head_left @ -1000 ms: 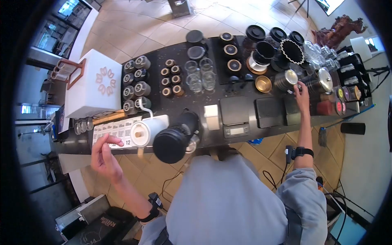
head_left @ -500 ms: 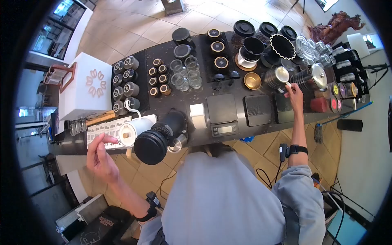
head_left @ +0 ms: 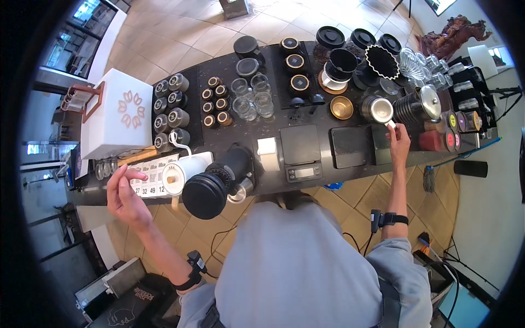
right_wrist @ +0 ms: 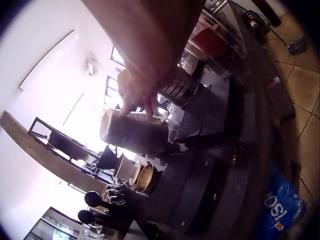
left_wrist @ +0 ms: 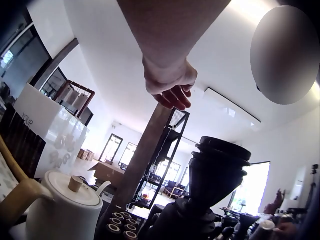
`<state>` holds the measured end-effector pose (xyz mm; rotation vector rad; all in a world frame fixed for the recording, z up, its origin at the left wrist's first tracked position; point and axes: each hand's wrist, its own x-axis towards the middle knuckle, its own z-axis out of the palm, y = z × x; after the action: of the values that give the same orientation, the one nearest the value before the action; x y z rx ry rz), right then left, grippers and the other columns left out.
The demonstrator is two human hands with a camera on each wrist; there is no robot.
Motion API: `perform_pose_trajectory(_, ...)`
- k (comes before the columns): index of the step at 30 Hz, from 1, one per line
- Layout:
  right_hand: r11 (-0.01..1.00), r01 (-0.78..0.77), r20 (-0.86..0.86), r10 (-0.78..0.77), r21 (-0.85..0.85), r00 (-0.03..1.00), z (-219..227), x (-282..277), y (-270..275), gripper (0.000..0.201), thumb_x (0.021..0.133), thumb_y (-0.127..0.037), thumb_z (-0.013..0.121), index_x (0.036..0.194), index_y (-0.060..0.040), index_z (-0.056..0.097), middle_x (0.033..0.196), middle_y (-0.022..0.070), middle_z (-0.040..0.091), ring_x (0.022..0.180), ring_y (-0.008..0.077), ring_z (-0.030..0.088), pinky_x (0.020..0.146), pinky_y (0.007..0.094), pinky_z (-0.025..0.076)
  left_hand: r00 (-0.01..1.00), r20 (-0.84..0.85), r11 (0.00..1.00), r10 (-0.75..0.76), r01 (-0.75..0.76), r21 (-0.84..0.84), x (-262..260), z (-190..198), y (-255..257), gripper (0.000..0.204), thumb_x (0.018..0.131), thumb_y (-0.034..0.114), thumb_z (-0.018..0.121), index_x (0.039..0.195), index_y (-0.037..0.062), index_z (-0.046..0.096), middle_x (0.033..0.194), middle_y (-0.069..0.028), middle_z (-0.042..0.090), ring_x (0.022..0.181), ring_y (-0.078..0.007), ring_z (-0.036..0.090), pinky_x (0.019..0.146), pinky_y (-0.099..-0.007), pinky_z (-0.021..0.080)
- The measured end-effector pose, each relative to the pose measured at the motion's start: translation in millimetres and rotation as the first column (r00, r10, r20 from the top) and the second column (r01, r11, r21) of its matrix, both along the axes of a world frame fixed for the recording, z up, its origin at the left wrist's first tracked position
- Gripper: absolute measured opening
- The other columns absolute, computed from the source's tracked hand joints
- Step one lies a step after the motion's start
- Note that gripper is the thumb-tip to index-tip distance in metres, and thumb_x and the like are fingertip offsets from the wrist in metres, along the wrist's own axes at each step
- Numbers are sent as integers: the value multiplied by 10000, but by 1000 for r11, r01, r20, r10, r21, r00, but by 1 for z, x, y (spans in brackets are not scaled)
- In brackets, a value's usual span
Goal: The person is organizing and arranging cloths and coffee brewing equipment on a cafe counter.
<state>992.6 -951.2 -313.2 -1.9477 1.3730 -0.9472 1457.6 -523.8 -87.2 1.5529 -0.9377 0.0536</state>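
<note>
Head view: a person in a grey top stands at a dark counter (head_left: pixel 257 134) crowded with coffee gear. The right hand (head_left: pixel 398 143) reaches to two o'clock and grips the handle of a steel pitcher (head_left: pixel 378 109), which stands on the counter between a brass cup (head_left: pixel 342 107) at its nine o'clock and a ribbed kettle (head_left: pixel 418 105) at its three o'clock. The left hand (head_left: pixel 123 192) hovers at nine o'clock with fingers loosely spread and holding nothing, just above numbered cards (head_left: pixel 147 176) beside a white pot (head_left: pixel 178 175) and a black grinder (head_left: pixel 214 182). A scale (head_left: pixel 300 152) sits at the counter's middle.

Left wrist view: the left hand (left_wrist: pixel 169 85) hangs relaxed and empty above the white pot (left_wrist: pixel 62 207), with the grinder (left_wrist: pixel 212 172) at four o'clock.

Right wrist view: the right hand (right_wrist: pixel 137 92) curls its fingers over the pitcher (right_wrist: pixel 132 132) at its handle; the brass cup (right_wrist: pixel 145 177) lies at the pitcher's six o'clock.
</note>
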Motion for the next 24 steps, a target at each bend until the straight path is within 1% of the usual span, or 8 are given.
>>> perform_pose_trajectory(2,1000,10,-31,-10,-7,999,16,-2,15,195,923,-188,678,960,-17,590,734,22,598,650,88,608,591,245,461,1000,8,1000,30,-30,7,4,-1,0,276,964,28,420,1144,-69,606,807,-149,648,737,-195,592,764,-326,469)
perform_pose_trajectory(4,996,20,119,-30,87,992,37,1,33,180,926,-177,674,959,-20,592,752,9,601,665,86,606,599,238,459,1000,-10,1000,22,-22,-4,7,0,-5,273,965,26,423,1145,-72,603,807,-148,645,736,-196,591,757,-322,473)
perform_pose_trajectory(8,996,-49,223,31,77,974,99,12,62,152,940,-160,654,960,-22,593,759,3,601,666,86,604,604,233,466,994,-110,1000,-30,30,-6,35,-12,-16,256,990,56,451,1148,-80,600,866,-131,633,790,-191,604,760,-318,505)
perform_pose_trajectory(12,976,-203,385,158,77,909,156,44,71,111,967,-135,605,961,-26,585,737,11,615,639,76,594,600,219,481,996,-36,984,-85,90,156,43,-9,-54,221,977,43,492,1118,-53,632,899,-107,662,853,-171,629,826,-309,503)
perform_pose_trajectory(16,922,-386,462,334,21,821,202,104,71,117,964,-141,611,961,-26,587,720,15,618,622,84,604,584,216,476,968,-34,947,-250,251,200,28,19,-95,220,981,76,510,1111,-27,655,992,-93,687,965,-170,650,896,-295,489)
perform_pose_trajectory(19,858,-513,456,457,0,764,224,174,69,169,945,-171,644,923,-10,598,723,32,639,628,87,628,575,209,478,929,20,906,-369,355,230,15,25,-134,335,969,185,562,1261,23,592,1186,-120,647,1107,-196,606,949,-319,472)
perform_pose_trajectory(22,796,-605,452,545,-16,706,230,231,70,222,933,-203,661,896,7,598,715,54,654,603,90,638,548,216,483,902,68,887,-427,403,225,14,24,-154,530,964,339,581,1406,69,468,1362,-141,541,1245,-234,533,1003,-357,440)
perform_pose_trajectory(24,740,-672,352,639,-35,684,233,289,78,262,935,-239,655,906,14,593,701,68,651,588,98,639,532,235,490,919,40,903,-393,377,206,24,24,-161,561,963,375,577,1416,69,454,1384,-140,522,1268,-248,515,1011,-366,433)
